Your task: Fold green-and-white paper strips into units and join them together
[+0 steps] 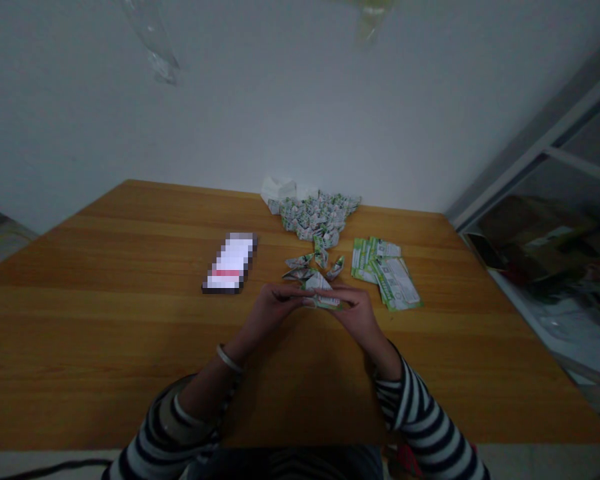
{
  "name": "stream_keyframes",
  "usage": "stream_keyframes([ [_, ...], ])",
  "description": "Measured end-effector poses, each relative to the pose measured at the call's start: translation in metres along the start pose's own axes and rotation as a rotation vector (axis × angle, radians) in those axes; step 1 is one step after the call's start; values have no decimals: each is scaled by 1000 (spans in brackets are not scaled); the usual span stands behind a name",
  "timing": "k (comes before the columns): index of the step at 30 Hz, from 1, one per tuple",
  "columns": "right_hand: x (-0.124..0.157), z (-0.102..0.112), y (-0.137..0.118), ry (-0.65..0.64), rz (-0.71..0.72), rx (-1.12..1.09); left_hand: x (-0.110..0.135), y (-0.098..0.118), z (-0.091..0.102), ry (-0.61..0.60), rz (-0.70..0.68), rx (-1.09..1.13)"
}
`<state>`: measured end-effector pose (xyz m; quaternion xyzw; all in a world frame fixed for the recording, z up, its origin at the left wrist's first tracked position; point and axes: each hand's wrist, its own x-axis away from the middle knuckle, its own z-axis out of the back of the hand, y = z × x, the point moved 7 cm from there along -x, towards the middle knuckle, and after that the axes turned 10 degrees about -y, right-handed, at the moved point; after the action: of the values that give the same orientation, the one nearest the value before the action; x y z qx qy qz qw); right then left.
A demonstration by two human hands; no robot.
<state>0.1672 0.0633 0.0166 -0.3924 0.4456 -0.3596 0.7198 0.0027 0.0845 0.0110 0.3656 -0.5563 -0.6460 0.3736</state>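
Observation:
Between my two hands is a partly folded green-and-white printed paper [320,284], with a peaked top and a flat lower band. My left hand [276,303] grips its left end, fingers along the top and thumb below. On the other end, my right hand [356,308] pinches the paper in the same way. Just beyond my fingers lie several small folded paper pieces [335,268]. Farther back, a large pile of similar folded pieces [313,215] is heaped near the wall. To the right of my right hand lie flat printed paper sheets [397,281], overlapping in stacks.
A phone [230,263] with a lit, blurred screen lies left of the papers on the wooden table [105,300]. White crumpled tissue or plastic [279,189] sits by the pile. The wall [300,100] borders the table's back; a shelf with boxes [535,233] stands at right.

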Motion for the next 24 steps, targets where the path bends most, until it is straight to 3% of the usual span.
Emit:
stream_keyframes([
  [10, 2, 2, -16, -108, 112, 166, 2, 4, 12, 88, -10, -9],
  [19, 3, 4, 2, 214, -92, 25, 2, 2, -5, -32, 44, 91],
  [24, 0, 4, -6, 139, -54, 35, 6, -7, -7, 46, 124, 284],
])
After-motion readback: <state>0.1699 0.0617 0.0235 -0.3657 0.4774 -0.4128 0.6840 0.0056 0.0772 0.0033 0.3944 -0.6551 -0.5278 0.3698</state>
